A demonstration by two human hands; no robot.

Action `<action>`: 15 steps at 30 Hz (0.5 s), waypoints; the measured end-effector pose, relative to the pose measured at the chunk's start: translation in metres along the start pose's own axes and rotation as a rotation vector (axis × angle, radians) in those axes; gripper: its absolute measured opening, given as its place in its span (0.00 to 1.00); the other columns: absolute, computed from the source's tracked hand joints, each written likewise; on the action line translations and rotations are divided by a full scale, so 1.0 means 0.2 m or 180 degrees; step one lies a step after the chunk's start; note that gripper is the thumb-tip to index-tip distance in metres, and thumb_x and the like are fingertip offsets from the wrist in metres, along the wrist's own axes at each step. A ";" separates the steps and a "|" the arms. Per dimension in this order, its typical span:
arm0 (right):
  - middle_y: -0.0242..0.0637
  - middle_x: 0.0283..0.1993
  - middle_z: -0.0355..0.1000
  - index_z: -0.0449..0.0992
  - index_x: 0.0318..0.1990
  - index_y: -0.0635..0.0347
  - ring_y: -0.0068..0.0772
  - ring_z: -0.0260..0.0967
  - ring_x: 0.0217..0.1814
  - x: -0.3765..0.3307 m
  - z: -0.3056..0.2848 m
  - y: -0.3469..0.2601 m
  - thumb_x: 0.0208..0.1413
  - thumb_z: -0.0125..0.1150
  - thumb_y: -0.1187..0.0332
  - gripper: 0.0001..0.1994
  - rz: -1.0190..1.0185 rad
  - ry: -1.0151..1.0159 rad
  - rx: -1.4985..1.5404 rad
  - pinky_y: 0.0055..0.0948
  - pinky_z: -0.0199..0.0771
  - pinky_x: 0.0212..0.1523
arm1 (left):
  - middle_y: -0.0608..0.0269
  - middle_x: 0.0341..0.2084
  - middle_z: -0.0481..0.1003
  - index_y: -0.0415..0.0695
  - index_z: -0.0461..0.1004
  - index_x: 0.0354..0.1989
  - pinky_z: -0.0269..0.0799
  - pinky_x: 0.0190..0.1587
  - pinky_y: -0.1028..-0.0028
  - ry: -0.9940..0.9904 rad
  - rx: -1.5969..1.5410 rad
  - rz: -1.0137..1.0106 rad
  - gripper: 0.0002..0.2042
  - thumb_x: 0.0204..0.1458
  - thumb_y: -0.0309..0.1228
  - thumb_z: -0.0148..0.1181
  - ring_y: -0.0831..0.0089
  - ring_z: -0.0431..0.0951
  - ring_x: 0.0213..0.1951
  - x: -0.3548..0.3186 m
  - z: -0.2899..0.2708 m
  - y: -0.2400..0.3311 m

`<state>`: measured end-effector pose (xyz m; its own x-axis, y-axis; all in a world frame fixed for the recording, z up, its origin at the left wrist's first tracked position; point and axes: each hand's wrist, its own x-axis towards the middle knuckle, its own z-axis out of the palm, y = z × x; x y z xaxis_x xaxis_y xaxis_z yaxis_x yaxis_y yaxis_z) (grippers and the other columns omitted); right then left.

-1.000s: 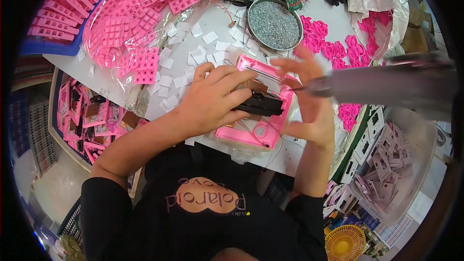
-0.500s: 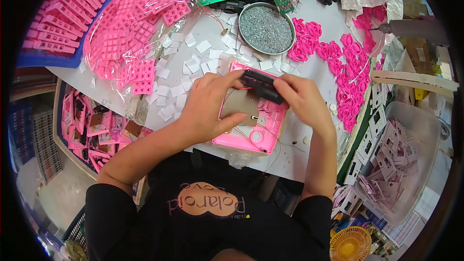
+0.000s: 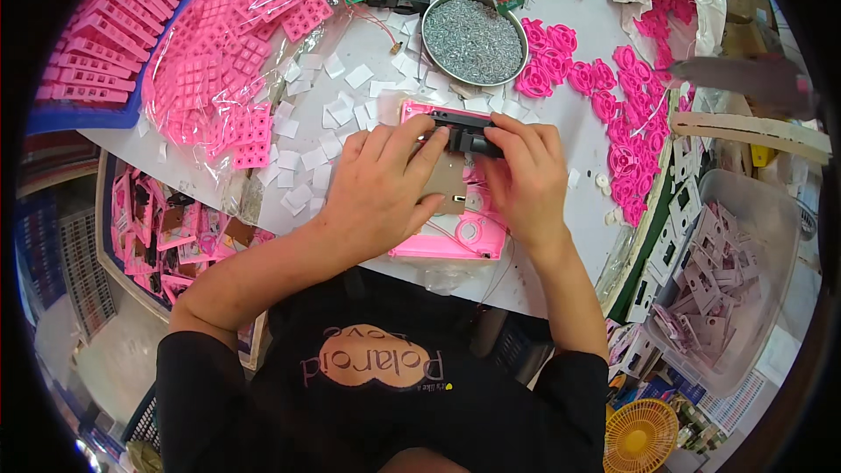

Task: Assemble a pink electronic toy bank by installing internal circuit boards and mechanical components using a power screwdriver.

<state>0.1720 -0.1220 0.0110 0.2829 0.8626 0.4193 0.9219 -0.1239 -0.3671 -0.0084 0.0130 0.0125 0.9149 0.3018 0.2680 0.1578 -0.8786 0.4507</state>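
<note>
A pink plastic housing lies before me on the white table, with a brown board and thin wires in it. Across its far end sits a black plastic part, seemingly a battery holder or similar module. My left hand grips its left end, fingers bent over it and thumb lower down by the brown board. From the right, my right hand pinches the part's other end between thumb and fingers. The fingers hide some of the housing's far edge.
Behind the housing stands a round metal bowl of small screws. White square pieces lie scattered at left, beside bagged pink keypads. Pink rings are heaped at right. A blurred grey power screwdriver hangs at upper right.
The black part has come down and levelled onto the housing's far end. My left fingers have moved over it, and my right hand has shifted lower round its right end.
</note>
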 end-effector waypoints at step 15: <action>0.44 0.65 0.70 0.70 0.66 0.53 0.40 0.66 0.68 0.09 -0.35 0.23 0.56 0.66 0.66 0.28 0.1094 -0.0297 0.2098 0.39 0.69 0.62 | 0.65 0.29 0.78 0.51 0.81 0.30 0.66 0.47 0.55 -0.0291 0.0958 0.0172 0.06 0.49 0.38 0.65 0.63 0.76 0.43 0.79 0.18 -0.42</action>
<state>0.2385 -0.1462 0.0599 0.4757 0.8700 0.1297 0.4276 -0.0998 -0.8985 0.1373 0.1205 -0.0132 0.9525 0.2290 0.2009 0.1983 -0.9667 0.1620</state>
